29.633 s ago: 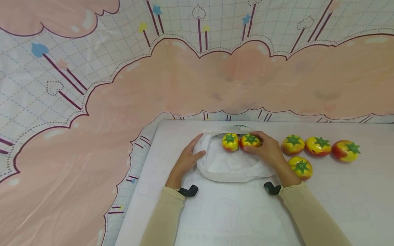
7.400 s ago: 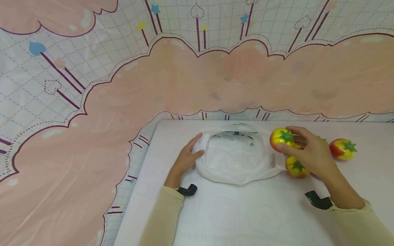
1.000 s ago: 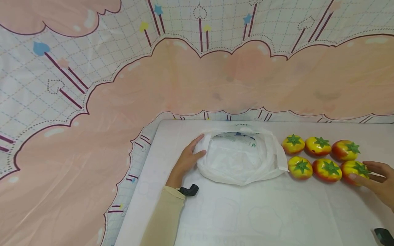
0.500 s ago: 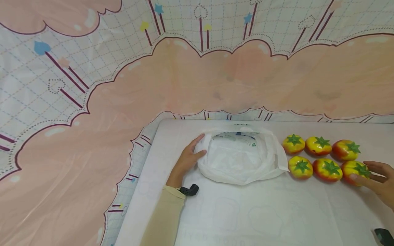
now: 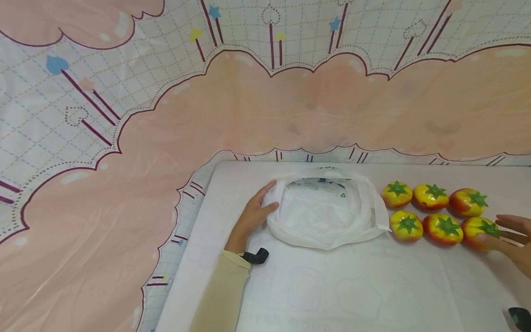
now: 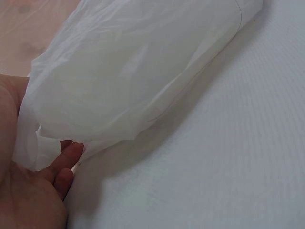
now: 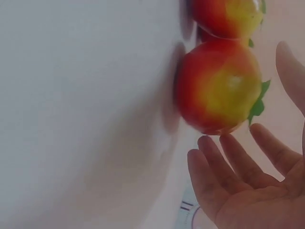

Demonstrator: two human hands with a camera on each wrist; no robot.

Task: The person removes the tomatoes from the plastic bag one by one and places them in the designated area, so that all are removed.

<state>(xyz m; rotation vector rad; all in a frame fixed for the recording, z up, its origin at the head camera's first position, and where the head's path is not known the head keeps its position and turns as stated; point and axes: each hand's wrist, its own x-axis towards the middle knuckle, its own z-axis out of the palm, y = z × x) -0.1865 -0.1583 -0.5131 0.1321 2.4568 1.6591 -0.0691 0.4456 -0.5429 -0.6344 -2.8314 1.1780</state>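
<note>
A white plastic bag point(image 5: 315, 207) lies with its mouth spread and bluish-green print inside. My left hand point(image 5: 250, 214) holds the bag's left edge; in the left wrist view bent fingertips point(image 6: 71, 155) show against the thin film. Red-and-yellow toy tomatoes with green star-shaped tops stand right of the bag in two rows of three. My right hand point(image 5: 514, 240) is beside the front row's rightmost tomato point(image 5: 474, 233), thumb in front of it. In the right wrist view the fingers point(image 7: 240, 162) are spread and loosely bent, close to that tomato point(image 7: 219, 88), holding nothing.
The white table point(image 5: 352, 286) bears everything. Its left edge slants beside my left arm. Behind hangs a peach cloud-patterned cloth point(image 5: 290, 110). Dark wrist cameras point(image 5: 256, 256) are worn on both wrists.
Since 7.4 seconds ago, the tomato my right hand held beside the bag's opening is down among the rows. In the last half second the right hand loosens and shifts slightly right. Left hand unchanged.
</note>
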